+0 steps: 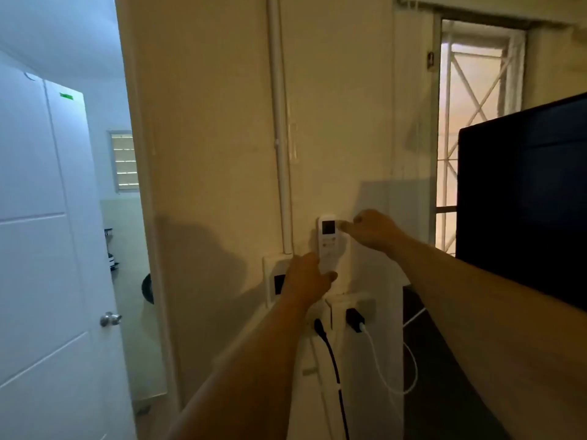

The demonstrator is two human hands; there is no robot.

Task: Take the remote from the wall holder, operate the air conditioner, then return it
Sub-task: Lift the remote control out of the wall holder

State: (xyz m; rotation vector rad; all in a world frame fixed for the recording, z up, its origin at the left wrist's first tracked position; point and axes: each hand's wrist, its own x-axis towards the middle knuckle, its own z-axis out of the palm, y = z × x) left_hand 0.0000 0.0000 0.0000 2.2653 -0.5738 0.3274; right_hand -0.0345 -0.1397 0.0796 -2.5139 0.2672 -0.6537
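A white remote (328, 239) with a small dark screen stands upright against the cream wall, low on the pillar. My left hand (306, 277) is wrapped around its lower end, covering the bottom of the remote and whatever holder lies there. My right hand (370, 231) reaches in from the right, with fingertips touching the remote's upper right edge beside the screen. The wall holder itself is hidden behind my left hand. No air conditioner unit is in sight.
A white conduit (282, 138) runs down the wall to a switch box (273, 282). Below are sockets with a black plug (320, 328) and a charger with white cable (355, 320). A dark screen (521, 201) stands right; a white door (47, 249) hangs open left.
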